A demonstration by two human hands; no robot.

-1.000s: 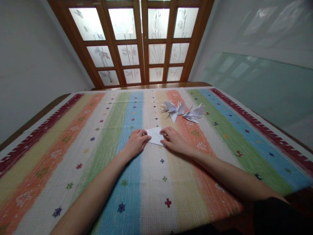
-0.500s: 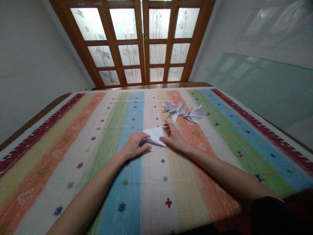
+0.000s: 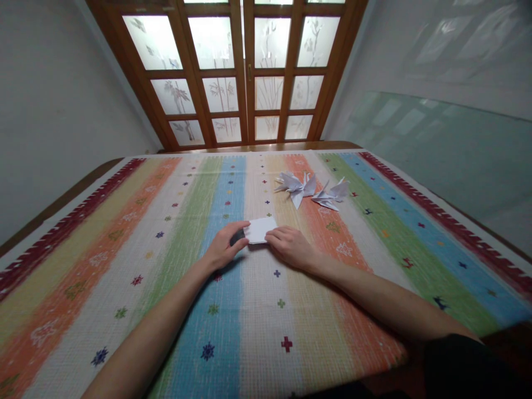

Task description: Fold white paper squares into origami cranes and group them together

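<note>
A small folded sheet of white paper (image 3: 259, 229), roughly square from here, is held between my two hands near the middle of the table. My left hand (image 3: 226, 244) pinches its left edge, thumb below and fingers above. On the right side, my right hand (image 3: 291, 246) grips the near right corner with its fingers curled, and its thumb is mostly hidden. Folded white paper cranes (image 3: 300, 188) lie beyond my right hand, with another paper crane (image 3: 331, 194) beside them on the right.
A striped, patterned tablecloth (image 3: 183, 249) covers the table. Its wooden edge (image 3: 75, 188) shows at the left and back. Behind stand wooden doors with frosted panes (image 3: 224, 91). A glass panel (image 3: 436, 149) leans along the right wall.
The paper has gone from a pointed, slanted shape to a squarer one facing me. My right hand's fingers have closed onto its right corner; my left hand has shifted slightly.
</note>
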